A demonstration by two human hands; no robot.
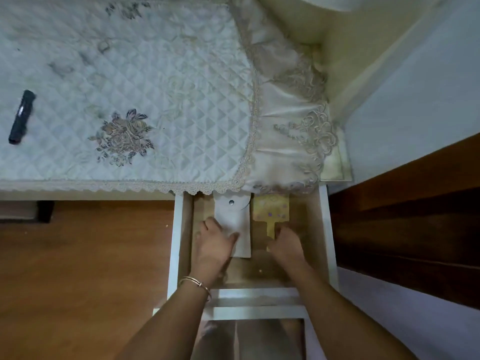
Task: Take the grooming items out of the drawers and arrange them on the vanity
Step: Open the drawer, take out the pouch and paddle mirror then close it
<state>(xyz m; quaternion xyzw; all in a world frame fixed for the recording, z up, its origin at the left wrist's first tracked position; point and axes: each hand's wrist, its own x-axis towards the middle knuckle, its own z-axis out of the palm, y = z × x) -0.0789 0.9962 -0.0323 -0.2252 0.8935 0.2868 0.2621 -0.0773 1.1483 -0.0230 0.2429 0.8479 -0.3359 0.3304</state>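
Both your hands were down in the open drawer [179,229]. Left hand [215,245] lay flat on the white pouch [233,216], fingers spread, not clamped. Right hand [285,246] was curled on the yellow brush [271,211] handle; its long axis ran away from you. Black tube [22,116] sat far left on the desk [155,100].

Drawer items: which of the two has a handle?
The yellow paddle-shaped item with purple dots, on the right of the drawer; its narrow handle points toward the right hand. The white snap-flap pouch has none.
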